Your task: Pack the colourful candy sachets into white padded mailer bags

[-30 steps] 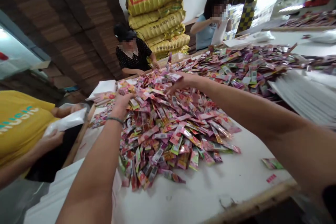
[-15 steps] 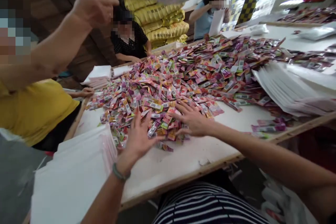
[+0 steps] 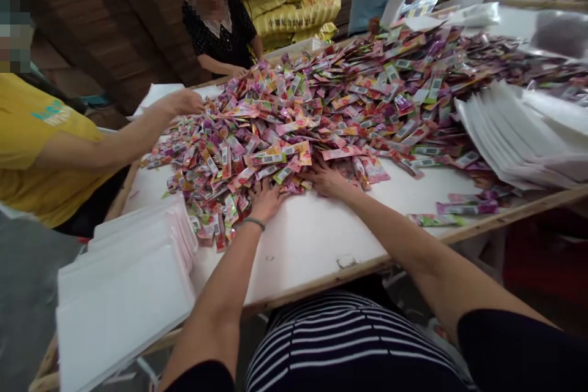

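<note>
A large heap of small, colourful sachets (image 3: 275, 156), pink, purple, orange and green, is spread over the white table (image 3: 316, 245). At the heap's near edge, my left hand (image 3: 266, 201), with a band on its wrist, presses its spread fingers against the sachets. My right hand (image 3: 328, 180) reaches in just to the right, fingers stretched forward and their tips hidden under sachets. Neither hand is closed around anything. Bare tabletop shows between my forearms.
White pouches are stacked at my left (image 3: 124, 300) and right (image 3: 519, 141). A person in yellow (image 3: 68, 147) reaches toward the heap from the left. Others in black (image 3: 220, 30) and light blue (image 3: 372, 0) are across the table. Yellow sacks (image 3: 294, 12) stand behind.
Both my hands have moved forward and down into the heap's near edge, pushing sachets away from me. The yellow-shirted person's raised arm has come down to the heap; the airborne clear packet is gone from there.
</note>
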`<state>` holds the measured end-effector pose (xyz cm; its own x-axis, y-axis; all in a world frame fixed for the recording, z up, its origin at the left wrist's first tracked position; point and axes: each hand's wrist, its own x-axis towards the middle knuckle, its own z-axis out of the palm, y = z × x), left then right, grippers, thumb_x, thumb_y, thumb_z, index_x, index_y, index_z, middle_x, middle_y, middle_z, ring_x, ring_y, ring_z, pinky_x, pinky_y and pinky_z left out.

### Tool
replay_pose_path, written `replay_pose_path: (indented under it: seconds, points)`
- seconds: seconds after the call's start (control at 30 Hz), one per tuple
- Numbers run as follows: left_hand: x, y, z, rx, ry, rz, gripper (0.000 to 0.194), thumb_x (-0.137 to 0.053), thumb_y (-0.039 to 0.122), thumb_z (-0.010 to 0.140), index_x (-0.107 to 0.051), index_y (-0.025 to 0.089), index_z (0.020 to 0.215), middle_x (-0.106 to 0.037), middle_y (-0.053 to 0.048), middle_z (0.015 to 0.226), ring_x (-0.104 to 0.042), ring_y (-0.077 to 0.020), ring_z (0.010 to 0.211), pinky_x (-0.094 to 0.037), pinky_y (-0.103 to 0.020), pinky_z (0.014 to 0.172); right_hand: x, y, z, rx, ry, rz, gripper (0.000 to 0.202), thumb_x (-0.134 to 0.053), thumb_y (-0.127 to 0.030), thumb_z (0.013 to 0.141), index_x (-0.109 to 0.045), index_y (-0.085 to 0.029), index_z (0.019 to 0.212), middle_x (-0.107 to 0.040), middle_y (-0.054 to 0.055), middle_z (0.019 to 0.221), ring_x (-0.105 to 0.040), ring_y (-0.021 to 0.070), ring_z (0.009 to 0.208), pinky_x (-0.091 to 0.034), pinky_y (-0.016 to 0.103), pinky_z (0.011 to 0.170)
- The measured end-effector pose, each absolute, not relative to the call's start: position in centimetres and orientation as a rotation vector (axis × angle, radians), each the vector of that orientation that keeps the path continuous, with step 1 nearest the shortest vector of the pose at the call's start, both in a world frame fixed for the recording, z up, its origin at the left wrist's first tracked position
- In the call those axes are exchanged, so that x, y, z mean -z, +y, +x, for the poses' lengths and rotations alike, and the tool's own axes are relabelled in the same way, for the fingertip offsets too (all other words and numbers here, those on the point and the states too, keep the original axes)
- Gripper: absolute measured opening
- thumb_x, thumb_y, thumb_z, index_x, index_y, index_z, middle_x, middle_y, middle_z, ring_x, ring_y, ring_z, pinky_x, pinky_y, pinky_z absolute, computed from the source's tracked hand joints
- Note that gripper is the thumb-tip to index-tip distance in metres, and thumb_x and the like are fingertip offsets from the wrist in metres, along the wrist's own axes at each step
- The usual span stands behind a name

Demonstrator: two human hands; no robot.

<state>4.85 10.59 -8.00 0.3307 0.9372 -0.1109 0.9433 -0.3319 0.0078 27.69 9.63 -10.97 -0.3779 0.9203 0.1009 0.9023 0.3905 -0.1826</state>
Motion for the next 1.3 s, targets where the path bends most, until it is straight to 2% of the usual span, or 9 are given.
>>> replay_pose_path:
  seconds: [0.2,0.4,0.5,0.6,0.7,0.9,1.03,1.17,1.3]
  points:
    - [8.0,2.7,3.4,0.194,1.564,2.604,0.052,-0.051,0.042,0.089,-0.045,0.036,0.140,-0.035,-0.013,0.151,-0.022,-0.0431,0.139,-0.029,-0.065,0.104,10.7,4.5,26.9,-0.165,-2.398,-1.669,0.027,-0.051,-0.021,0.088,-0.071,-0.024,0.106,-0.056,0.012,0.130,-0.041,0.0337,0.127,-0.031,0.058,0.099]
    - [7.6,-6.3,2.1,0.084,1.207,2.513,0.045,-0.048,0.026,0.091,-0.052,0.034,0.135,-0.044,-0.007,0.147,-0.034,-0.0362,0.134,-0.040,-0.055,0.103,11.3,-3.0,26.0,-0.382,-2.393,-1.482,0.037,-0.052,-0.009,0.081,-0.066,-0.018,0.114,-0.067,0.010,0.109,-0.055,0.0238,0.102,-0.042,0.035,0.089]
    - [7.6,-7.4,0.7,-0.144,1.115,2.415,0.042,-0.045,0.017,0.090,-0.058,0.028,0.129,-0.056,-0.006,0.137,-0.045,-0.0264,0.128,-0.039,-0.046,0.108,11.3,-4.6,25.8,-0.410,-2.192,-1.569,0.036,-0.046,-0.010,0.085,-0.066,-0.018,0.114,-0.069,0.009,0.104,-0.056,0.0230,0.100,-0.042,0.033,0.087]
    - [7.6,-6.9,-0.6,-0.329,1.236,2.315,0.033,-0.049,0.020,0.089,-0.064,0.024,0.118,-0.067,-0.007,0.118,-0.054,-0.0234,0.118,-0.043,-0.042,0.104,10.9,-4.4,26.0,-0.291,-2.026,-1.681,0.034,-0.043,-0.012,0.088,-0.067,-0.022,0.111,-0.069,0.008,0.110,-0.053,0.0260,0.111,-0.036,0.041,0.094]
    - [7.6,-5.8,-0.7,-0.443,1.568,2.277,0.026,-0.055,0.025,0.087,-0.064,0.020,0.111,-0.067,-0.009,0.108,-0.058,-0.0241,0.107,-0.046,-0.039,0.097,10.1,-3.4,26.0,-0.127,-1.984,-1.753,0.034,-0.044,-0.011,0.088,-0.068,-0.023,0.110,-0.066,0.008,0.120,-0.045,0.0298,0.122,-0.027,0.049,0.099]
    - [7.6,-3.1,1.6,-0.188,1.602,2.311,0.034,-0.064,0.030,0.081,-0.060,0.016,0.112,-0.065,-0.013,0.104,-0.060,-0.0267,0.101,-0.047,-0.036,0.088,9.2,-1.8,24.2,-0.140,-2.173,-1.801,0.036,-0.040,-0.013,0.091,-0.067,-0.020,0.114,-0.066,0.011,0.098,-0.051,0.0271,0.099,-0.035,0.040,0.085]
    - [7.4,-1.9,1.5,-0.065,1.674,2.113,0.028,-0.064,0.029,0.079,-0.063,0.018,0.105,-0.070,-0.006,0.085,-0.065,-0.0238,0.084,-0.045,-0.031,0.072,8.6,-1.8,23.6,-0.027,-2.147,-1.849,0.033,-0.048,-0.023,0.092,-0.062,-0.021,0.121,-0.060,0.014,0.117,-0.045,0.0317,0.111,-0.033,0.043,0.088]
    - [6.9,-1.8,0.0,-0.098,1.706,1.946,0.032,-0.071,0.035,0.073,-0.065,0.018,0.100,-0.071,-0.004,0.080,-0.065,-0.0209,0.076,-0.043,-0.028,0.066,8.4,-3.0,23.4,-0.216,-2.365,-1.467,0.027,-0.057,-0.035,0.090,-0.067,-0.019,0.109,-0.062,0.012,0.116,-0.048,0.0278,0.110,-0.035,0.041,0.091]
    - [6.8,-2.3,-1.3,-0.177,1.694,1.887,0.043,-0.076,0.040,0.068,-0.063,0.018,0.103,-0.070,-0.002,0.075,-0.065,-0.0201,0.074,-0.042,-0.027,0.064,10.1,-4.8,22.5,-0.503,-2.552,-1.205,0.015,-0.063,-0.023,0.086,-0.071,-0.018,0.098,-0.066,0.010,0.102,-0.054,0.0232,0.098,-0.042,0.036,0.084]
